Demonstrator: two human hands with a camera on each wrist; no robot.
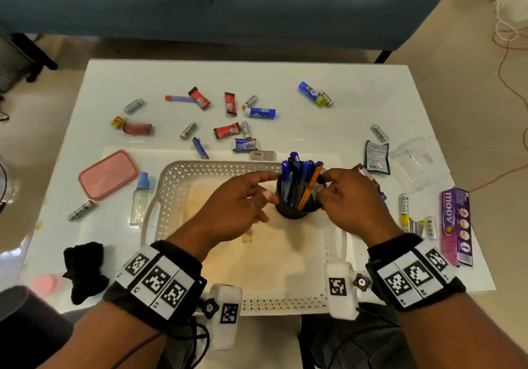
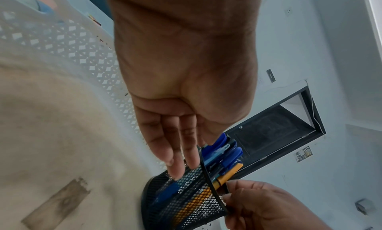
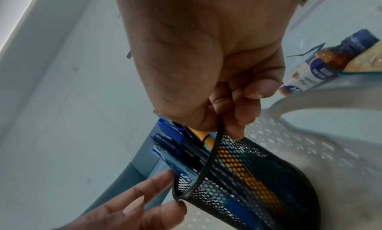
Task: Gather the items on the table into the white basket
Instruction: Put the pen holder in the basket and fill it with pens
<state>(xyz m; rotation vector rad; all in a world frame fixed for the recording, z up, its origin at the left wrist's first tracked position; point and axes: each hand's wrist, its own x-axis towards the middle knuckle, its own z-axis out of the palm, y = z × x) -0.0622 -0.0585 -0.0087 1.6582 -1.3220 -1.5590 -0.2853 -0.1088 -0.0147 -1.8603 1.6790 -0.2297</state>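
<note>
A black mesh pen cup (image 1: pixel 297 206) (image 2: pixel 186 200) (image 3: pixel 248 176) full of blue and orange pens (image 1: pixel 300 174) stands inside the white lattice basket (image 1: pixel 217 166) (image 2: pixel 68 42) (image 3: pixel 310 145), near its far right corner. My right hand (image 1: pixel 324 186) (image 3: pixel 225 129) pinches the cup's rim between thumb and fingers. My left hand (image 1: pixel 271 184) (image 2: pixel 181 161) lies against the cup's left side with straight fingers, its index finger and thumb touching the rim. The basket floor around the cup is bare and stained.
Batteries, red candy wrappers and glue sticks lie scattered beyond the basket. A pink lidded box (image 1: pixel 108 173), a small bottle (image 1: pixel 140 197) and a black cloth (image 1: pixel 84 268) lie left. A purple toothpaste box (image 1: pixel 455 226), a clear cup (image 1: pixel 414 163) and a medicine bottle (image 3: pixel 322 65) lie right.
</note>
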